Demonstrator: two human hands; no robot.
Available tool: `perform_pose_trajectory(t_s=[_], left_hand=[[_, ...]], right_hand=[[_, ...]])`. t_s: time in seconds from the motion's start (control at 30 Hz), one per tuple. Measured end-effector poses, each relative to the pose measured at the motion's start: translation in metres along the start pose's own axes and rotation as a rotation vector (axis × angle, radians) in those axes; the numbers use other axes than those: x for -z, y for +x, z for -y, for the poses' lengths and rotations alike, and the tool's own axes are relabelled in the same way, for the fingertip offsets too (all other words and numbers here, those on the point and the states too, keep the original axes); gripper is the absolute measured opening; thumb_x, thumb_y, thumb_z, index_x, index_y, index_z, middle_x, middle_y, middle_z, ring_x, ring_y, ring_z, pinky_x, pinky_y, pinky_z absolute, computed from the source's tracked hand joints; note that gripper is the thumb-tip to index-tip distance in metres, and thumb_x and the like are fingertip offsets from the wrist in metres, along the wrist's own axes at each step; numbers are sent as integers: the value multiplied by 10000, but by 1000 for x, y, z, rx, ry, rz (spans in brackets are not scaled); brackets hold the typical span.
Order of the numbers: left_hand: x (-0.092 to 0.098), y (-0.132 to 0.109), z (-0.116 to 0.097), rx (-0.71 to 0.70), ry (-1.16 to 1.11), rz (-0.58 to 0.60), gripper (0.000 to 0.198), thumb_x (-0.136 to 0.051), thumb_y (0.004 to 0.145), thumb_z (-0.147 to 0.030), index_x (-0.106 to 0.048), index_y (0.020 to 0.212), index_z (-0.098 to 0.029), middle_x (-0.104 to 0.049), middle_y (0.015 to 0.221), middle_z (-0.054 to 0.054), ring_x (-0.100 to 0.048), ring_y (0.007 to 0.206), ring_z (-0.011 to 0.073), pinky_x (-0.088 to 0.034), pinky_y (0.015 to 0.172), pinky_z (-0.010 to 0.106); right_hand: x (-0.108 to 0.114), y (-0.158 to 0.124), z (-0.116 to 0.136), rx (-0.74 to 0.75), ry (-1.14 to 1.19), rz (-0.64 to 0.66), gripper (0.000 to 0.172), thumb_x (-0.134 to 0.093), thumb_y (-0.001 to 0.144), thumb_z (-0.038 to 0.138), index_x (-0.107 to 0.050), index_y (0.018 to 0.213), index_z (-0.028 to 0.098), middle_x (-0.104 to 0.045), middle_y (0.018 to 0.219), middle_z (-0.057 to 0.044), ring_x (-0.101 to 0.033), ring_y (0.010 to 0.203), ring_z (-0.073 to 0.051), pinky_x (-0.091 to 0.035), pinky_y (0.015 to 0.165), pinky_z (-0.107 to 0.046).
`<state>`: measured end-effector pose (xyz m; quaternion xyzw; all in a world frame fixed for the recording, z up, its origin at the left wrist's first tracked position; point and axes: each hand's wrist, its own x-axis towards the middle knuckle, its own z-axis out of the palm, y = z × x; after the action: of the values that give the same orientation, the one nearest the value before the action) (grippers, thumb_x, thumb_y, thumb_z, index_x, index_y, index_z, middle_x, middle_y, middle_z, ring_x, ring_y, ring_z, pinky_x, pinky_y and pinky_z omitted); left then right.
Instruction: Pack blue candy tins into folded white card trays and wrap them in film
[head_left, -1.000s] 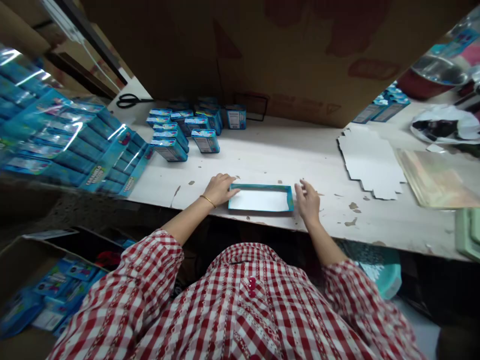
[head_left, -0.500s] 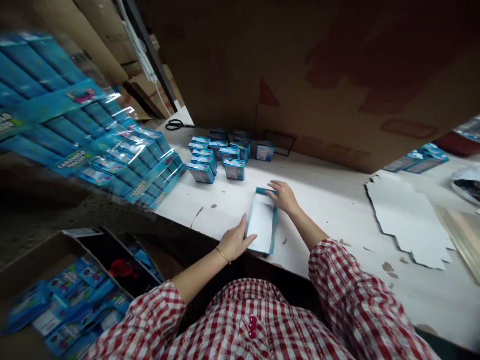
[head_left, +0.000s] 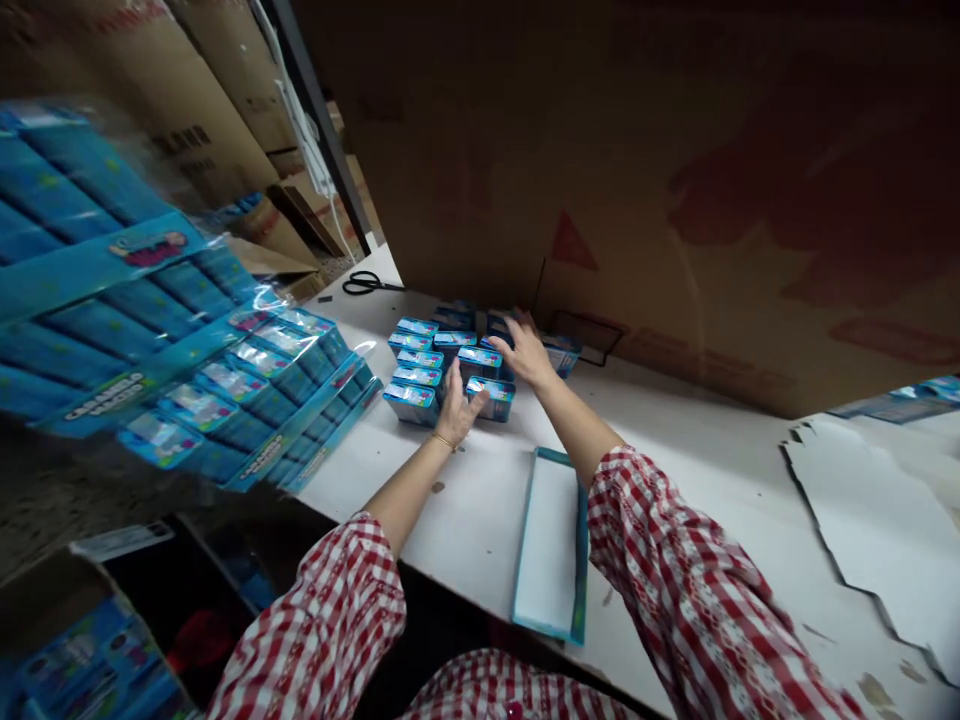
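Several small blue boxes (head_left: 412,402) stand grouped on the white table. My left hand (head_left: 456,408) is among them, fingers stretched upward and thumb apart, beside the near box (head_left: 491,399). My right hand (head_left: 526,352) reaches over the right side of the group with its fingers spread, partly covering the boxes behind. Whether either hand touches a box I cannot tell. Near the table's front edge lies a shallow blue-rimmed tray (head_left: 582,560) with a bare white bottom, below my right forearm.
Stacked blue display trays full of boxes (head_left: 172,340) stand at left. Below them is an open carton (head_left: 97,580) with blue packs. Black scissors (head_left: 364,283) lie at the back. A large cardboard carton (head_left: 600,180) walls off the rear; flat white cardboard (head_left: 877,530) lies right.
Both hands have left the tray and moved forward to the small boxes. The tray stays on the table. The camera view has shifted, so things appear lower.
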<state>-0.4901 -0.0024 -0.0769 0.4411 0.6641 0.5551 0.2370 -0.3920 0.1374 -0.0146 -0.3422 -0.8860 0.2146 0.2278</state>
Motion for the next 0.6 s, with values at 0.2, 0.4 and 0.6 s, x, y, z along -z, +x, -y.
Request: perform_pose_trajectory(t_s=[0.2,0.4,0.6], left_hand=[[-3,3,12,-3,123,83,1291,-724,486,-621,11,1431,-138,-53,1458,223,-96,1378,351,-163,1106,492],[4,5,14,-82,98,209,1321,-772,449,-566,4,1435,-153,-142,1456,210,-120,1373,354,-139,1106,516],[7,20,16,-130,-137,375,1320,-711,498,-634,73,1440,-144,-95,1503,181,-76,1386,340,-154,1117,466]], right_hand=[[-9,18,-18,167,-225,241,602,-356,863,555,-400,1360,220,-387,1421,-47,-218,1363,-263,-88,1120,-473],[8,-7,-36,332,56,240,522,-370,867,525,-475,1304,259,-453,1374,-6,-353,1304,-210,-237,1110,-382],[-16,-45,-34,-109,466,-184,659,-342,842,614,-354,1367,216,-425,1390,-58,-318,1325,-206,-238,1107,-408]])
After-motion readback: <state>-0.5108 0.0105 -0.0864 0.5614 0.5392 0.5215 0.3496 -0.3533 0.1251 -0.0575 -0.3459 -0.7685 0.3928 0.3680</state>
